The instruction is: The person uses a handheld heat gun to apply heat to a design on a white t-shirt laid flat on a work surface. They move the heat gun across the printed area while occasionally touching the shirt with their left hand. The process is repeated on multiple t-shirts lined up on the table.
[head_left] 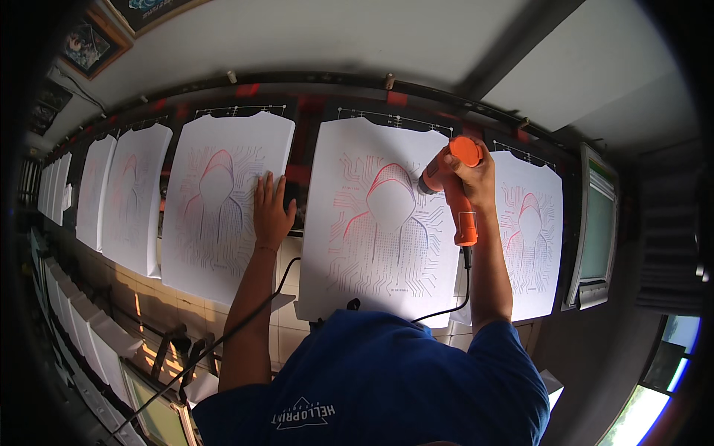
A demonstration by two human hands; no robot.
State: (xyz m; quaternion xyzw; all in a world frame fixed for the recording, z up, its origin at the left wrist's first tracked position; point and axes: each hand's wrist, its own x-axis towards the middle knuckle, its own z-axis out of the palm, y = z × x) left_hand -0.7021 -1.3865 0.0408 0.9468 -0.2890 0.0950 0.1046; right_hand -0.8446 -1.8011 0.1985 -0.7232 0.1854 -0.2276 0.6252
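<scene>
My right hand (480, 177) is wrapped round an orange heat gun (451, 182) with a dark nozzle and a cord at its lower end. The nozzle points left, above the right part of the printed hooded figure on a white shirt (327, 245) in front of me. I cannot tell how far it is from the fabric. Fingers outstretched, my left hand (272, 210) rests on the right edge of the neighbouring white shirt (186, 260), which bears a similar print in red and blue-grey.
More printed white shirts lie in a row, one at right (547, 201) and several at left (111, 223). A black cord (242, 323) passes my left forearm. A dark rail (327, 76) runs behind. A green-paned frame (597, 223) stands at right.
</scene>
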